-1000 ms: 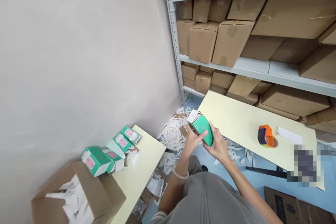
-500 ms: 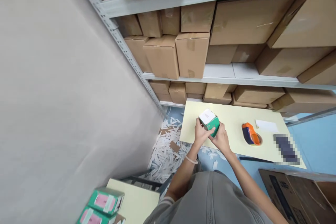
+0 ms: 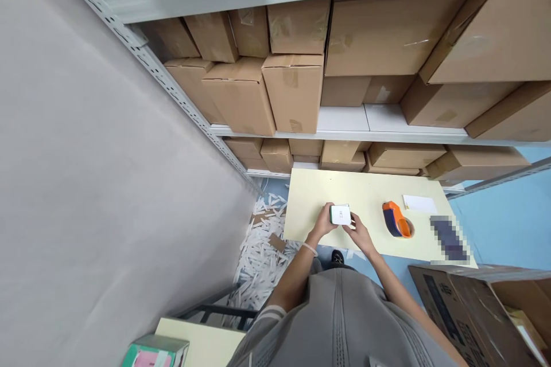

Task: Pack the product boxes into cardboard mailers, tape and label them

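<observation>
Below and right of the frame's centre, a small box (image 3: 341,215) is held between two hands over a pale yellow table (image 3: 305,206), its white end facing the camera and a sliver of green showing along its left edge. The left hand (image 3: 323,221) is closed around the box's left side. The right hand (image 3: 360,235) has its fingers bent against the right side and lower corner, so the box is pinched between both; whether it touches the tabletop, I cannot tell. Farther right on the table sit an orange and dark blue tape dispenser (image 3: 396,220), a white paper (image 3: 419,203) and a blurred dark item (image 3: 450,239). White scraps (image 3: 258,252) cover the floor left of the table. At the lower left edge, a green and pink box (image 3: 155,352) rests on another table (image 3: 204,344). Brown cartons (image 3: 297,94) fill the shelves (image 3: 344,120) across the top.
</observation>
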`<state>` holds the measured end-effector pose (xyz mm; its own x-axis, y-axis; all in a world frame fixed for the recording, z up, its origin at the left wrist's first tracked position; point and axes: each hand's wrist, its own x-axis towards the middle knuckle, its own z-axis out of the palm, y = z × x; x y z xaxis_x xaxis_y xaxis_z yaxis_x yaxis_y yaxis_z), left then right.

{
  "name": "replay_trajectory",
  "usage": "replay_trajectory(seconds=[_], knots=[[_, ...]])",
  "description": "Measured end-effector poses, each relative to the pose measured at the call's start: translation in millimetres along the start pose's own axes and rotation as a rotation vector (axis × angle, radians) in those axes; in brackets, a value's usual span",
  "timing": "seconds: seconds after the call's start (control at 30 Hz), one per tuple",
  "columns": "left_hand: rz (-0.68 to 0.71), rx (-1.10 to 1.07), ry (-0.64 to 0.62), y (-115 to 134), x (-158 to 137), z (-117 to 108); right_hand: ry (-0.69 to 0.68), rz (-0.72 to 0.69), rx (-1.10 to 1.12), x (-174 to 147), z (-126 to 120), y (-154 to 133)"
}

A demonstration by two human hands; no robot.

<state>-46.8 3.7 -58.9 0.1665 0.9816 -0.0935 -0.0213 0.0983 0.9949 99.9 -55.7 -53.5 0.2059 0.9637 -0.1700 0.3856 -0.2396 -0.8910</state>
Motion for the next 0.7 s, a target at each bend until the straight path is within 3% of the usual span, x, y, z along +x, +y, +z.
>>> replay_trajectory(seconds=[0.13,0.33,0.53,0.7], knots=[[0.010,0.080,-0.094,-5.2,1.3,-4.1,0.007,-0.032,-0.009,-0.1,4.3,-1.1],[0.053,0.115,-0.058,8.8,-1.6,1.1,-0.026,-0.008,-0.060,9.1,-5.4,-9.0],[-0.024,0.032,0.247,22.8,-9.4,0.9,-0.018,0.010,-0.165,18.4,-8.0,-14.8],[-0.060,0.160,0.524,25.7,-13.7,-9.8,-0.052,-0.031,-0.277,23.6,-8.5,-14.6]])
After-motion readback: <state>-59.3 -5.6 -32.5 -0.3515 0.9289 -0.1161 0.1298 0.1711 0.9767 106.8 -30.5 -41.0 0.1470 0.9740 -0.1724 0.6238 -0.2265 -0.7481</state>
